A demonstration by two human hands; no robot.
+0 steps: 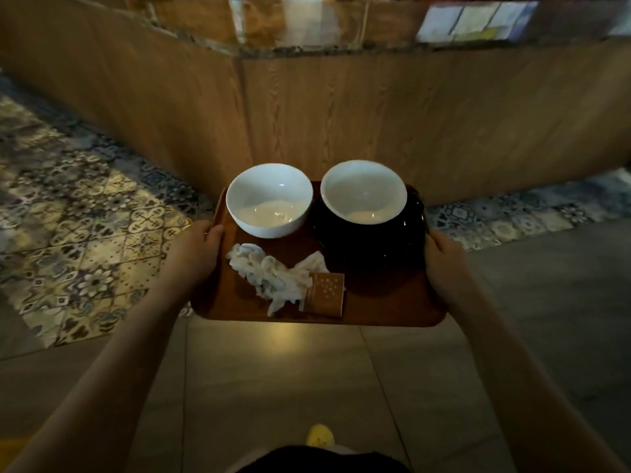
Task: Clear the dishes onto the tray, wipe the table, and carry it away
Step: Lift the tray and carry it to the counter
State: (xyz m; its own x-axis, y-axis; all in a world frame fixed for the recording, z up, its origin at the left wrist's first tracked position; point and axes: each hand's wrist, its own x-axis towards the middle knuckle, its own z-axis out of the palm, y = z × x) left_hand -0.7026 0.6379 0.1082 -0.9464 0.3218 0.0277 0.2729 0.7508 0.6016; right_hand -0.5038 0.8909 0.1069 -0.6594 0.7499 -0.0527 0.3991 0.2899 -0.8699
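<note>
Two bowls stand side by side on the far half of the tray (392, 308), which is held level in the air over the floor (273, 377). The left bowl (269, 199) is white and sits straight on the brown tray, with a little pale liquid pooled at its bottom. The right bowl (363, 192), also white with a pale residue inside, rests on a black plate (372, 244) that fills the tray's far right corner. The bowls are just beside each other; whether their rims touch cannot be told.

On the near half lies a crumpled white napkin (269, 276), running from below the left bowl toward the middle. A small brown card (324, 294) with pale dots lies on the napkin's right end.

The left hand (199, 247) grips the tray's left edge, thumb hooked over the rim near the left bowl, fingers hidden beneath. The right hand (444, 264) grips the right edge beside the plate, thumb on top, fingers likewise out of sight under the tray.

Beyond the tray rises the wooden front of a worktop (341, 114), its glossy top carrying blurred papers (478, 23) at the right. Patterned tiles (85, 216) border its base at the left and right. A yellow shoe (319, 435) shows on the grey floor below.
</note>
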